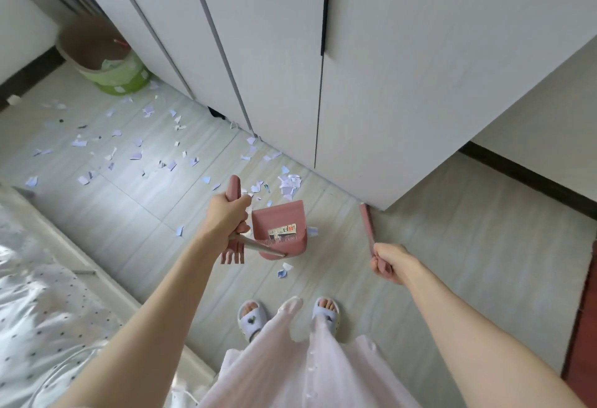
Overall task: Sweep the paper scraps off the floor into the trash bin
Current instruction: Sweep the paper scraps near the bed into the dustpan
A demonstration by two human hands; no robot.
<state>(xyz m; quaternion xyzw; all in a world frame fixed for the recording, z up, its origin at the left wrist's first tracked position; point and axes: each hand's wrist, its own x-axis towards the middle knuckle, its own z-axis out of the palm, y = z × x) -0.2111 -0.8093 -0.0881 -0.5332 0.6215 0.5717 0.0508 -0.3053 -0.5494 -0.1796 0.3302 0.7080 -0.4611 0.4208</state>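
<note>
Scraps scattered across the floor, thickest from the bin at far left along the wardrobe foot to a small heap just beyond the dustpan. A few more just beside the pan's right edge and between pan and feet.

Dustpan standing on the floor, mouth toward the heap, a label on its inner wall, apparently nothing in it yet. Left hand clenched round the pan's handle near its pink top. Right hand wrapped round a pink broom handle slanting down toward the wardrobe corner; brush end hard to make out.

Judged as the start of sweeping: tools in hand, almost everything yet to gather. Next move probably calls for bringing the broom round behind the near heap and drawing it into the pan's mouth, pan lip flat to the floor. Then working leftward toward the bin, well apart from both hands. Light scraps likely to flutter under a fast stroke.
</note>
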